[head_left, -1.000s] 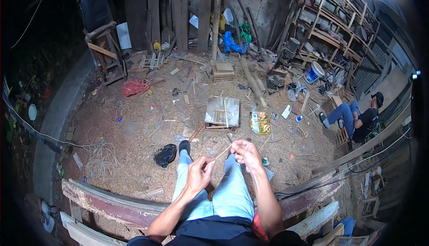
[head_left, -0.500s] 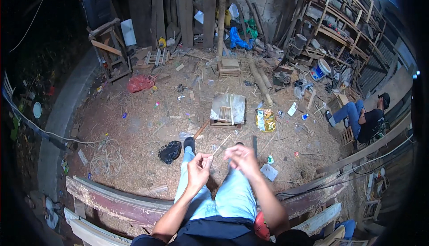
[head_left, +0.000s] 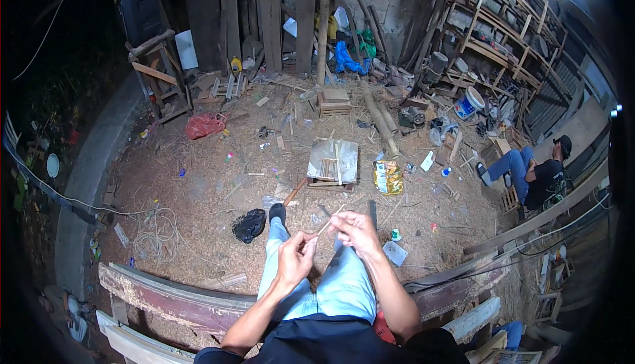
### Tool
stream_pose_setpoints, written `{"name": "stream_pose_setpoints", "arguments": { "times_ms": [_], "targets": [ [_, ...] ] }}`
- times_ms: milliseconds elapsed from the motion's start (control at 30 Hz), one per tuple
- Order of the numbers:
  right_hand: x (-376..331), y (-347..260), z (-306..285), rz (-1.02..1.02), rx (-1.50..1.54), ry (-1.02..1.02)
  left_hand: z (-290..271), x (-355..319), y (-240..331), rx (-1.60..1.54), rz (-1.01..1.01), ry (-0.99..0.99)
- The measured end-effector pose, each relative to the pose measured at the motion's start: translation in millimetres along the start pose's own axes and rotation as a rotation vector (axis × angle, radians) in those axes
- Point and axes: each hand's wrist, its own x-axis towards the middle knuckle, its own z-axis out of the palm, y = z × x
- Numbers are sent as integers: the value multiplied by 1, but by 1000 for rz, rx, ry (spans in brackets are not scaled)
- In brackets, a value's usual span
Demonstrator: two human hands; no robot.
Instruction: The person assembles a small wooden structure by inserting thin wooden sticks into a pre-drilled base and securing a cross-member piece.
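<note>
- A person seated on a weathered wooden beam point(head_left: 165, 294) is working a thin pale bamboo sliver point(head_left: 329, 220) above pale blue trousers, both forearms reaching in from the lower edge of the view
- The left hand point(head_left: 296, 258) is pinching the sliver's lower end with its fingers closed around it, while the right hand point(head_left: 357, 230) is gripping the same strip a little higher, fingers curled; whether a blade is in that hand cannot be told
- The sliver is slanting up and to the right between the two hands, its free tip pointing out over the sawdust-covered floor point(head_left: 211, 185)
- Judging by the strip being in the hands and none seen laid beside the knees, the shaping appears to be under way rather than finished
- A low wooden block with a metal sheet point(head_left: 334, 162) is standing just ahead of the feet, with a yellow packet point(head_left: 387, 177) beside it and a black bag point(head_left: 249, 225) near the left shoe
- Another person in a dark shirt point(head_left: 539, 175) is sitting well apart at the right edge of the yard
</note>
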Motion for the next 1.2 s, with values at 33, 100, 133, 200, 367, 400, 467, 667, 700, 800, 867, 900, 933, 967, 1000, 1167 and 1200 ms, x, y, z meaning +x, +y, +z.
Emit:
{"name": "stream_pose_setpoints", "arguments": {
  "times_ms": [33,100,133,200,367,400,467,667,700,800,867,900,933,967,1000,1167,1200],
  "targets": [
    [2,-2,-6,-53,-75,67,0,-1,7,37,37,2],
    [4,-7,-13,-100,-1,89,-1,-2,-1,51,38,15],
    [4,-9,-14,-122,36,100,-1,-2,-4,57,39,22],
    [-2,-6,0,-59,10,46,0,1,-4,64,82,51],
    [-7,3,9,-56,16,12,2,6,5,60,191,56],
    [-7,-1,6,-68,-4,33,1,3,4,70,191,32],
    [-7,-11,2,-48,-29,31,-1,0,3,103,201,12],
    [-10,1,13,-9,17,-135,0,8,2,155,377,29],
    [-10,-1,12,-5,19,-105,-1,7,1,148,380,18],
    [-9,-10,5,8,17,-37,-1,8,2,129,338,-31],
    [-8,-9,4,15,0,-17,-1,8,5,106,264,-54],
    [-8,-10,3,15,-7,-7,0,8,6,65,249,-26],
    [-7,-11,2,2,-18,0,1,7,7,61,219,-28],
    [-5,-11,-1,-12,-31,8,3,7,9,55,189,-29],
    [-4,-12,-2,-26,-43,17,4,7,9,49,160,-31],
    [9,-21,-40,-230,-86,308,-4,0,-4,48,18,-29],
    [10,-28,-45,-184,-59,294,-5,-1,-10,47,-13,-25]
  ]
}}
